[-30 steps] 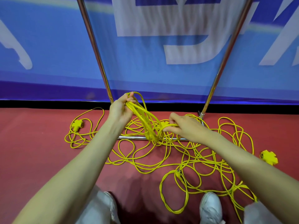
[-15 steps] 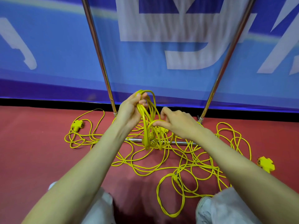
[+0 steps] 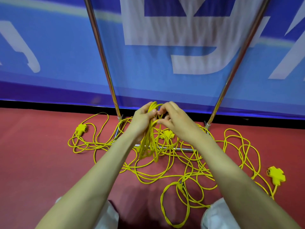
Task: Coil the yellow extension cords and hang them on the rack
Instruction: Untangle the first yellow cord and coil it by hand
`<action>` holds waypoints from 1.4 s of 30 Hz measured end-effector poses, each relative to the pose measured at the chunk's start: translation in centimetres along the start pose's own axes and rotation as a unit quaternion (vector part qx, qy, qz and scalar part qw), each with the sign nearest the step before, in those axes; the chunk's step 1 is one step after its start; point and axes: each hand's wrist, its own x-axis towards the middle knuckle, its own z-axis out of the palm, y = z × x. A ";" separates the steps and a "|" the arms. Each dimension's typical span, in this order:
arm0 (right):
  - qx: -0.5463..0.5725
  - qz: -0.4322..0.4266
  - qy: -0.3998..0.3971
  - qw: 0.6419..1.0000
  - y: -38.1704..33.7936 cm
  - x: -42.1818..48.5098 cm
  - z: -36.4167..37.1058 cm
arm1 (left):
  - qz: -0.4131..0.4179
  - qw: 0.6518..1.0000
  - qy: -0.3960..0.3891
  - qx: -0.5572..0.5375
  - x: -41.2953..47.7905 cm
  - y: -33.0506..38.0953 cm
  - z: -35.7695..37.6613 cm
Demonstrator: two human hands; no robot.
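Several cord loops [image 3: 148,144] hang in left hand [image 3: 142,120], right hand [image 3: 177,123] pinching.

A coil [image 3: 149,142] of thin yellow cord hangs in long narrow loops at the centre of the frame. The left hand [image 3: 142,119] grips its top, and the right hand [image 3: 176,123] curls its fingers at the same loops. The other yellow extension cords [image 3: 189,162] sprawl in tangled loops across the lower middle and right. One star-shaped socket head [image 3: 81,129] lies at the left and another at the far right. The rack [image 3: 100,53] has two chrome poles slanting up from a base bar under the tangle.
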 end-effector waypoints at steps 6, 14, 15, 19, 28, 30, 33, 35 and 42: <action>0.017 0.016 0.072 0.997 -0.1 -0.4 1.1 | 0.048 0.986 0.041 0.153 -1.0 -0.1 1.1; 0.205 0.132 0.056 0.968 0.6 -0.7 1.7 | 0.017 0.991 -0.008 0.135 -1.1 0.9 0.6; 0.234 0.127 0.027 0.964 0.9 -0.8 1.8 | 0.002 0.995 -0.023 0.100 -1.1 1.3 0.2; 0.112 0.132 -0.175 0.969 4.1 -1.6 2.3 | -0.014 0.996 -0.088 -0.012 -0.3 3.2 -2.0; 0.166 0.159 0.087 0.969 5.2 -0.5 -1.1 | 0.010 0.998 -0.050 0.038 1.1 3.0 -4.3; 0.123 0.114 0.138 0.976 4.0 -0.1 -1.8 | 0.031 0.990 -0.040 0.128 0.7 2.9 -4.4; 0.067 0.040 0.173 0.982 2.2 0.3 -2.6 | 0.040 0.976 -0.075 0.200 0.2 2.7 -4.7; 0.033 0.001 0.166 0.986 1.6 0.3 -2.7 | 0.032 0.972 -0.098 0.210 -0.1 2.8 -5.0; 0.084 0.113 -0.100 0.985 4.1 -0.1 -1.2 | 0.015 0.993 -0.111 0.045 -0.4 3.6 -5.3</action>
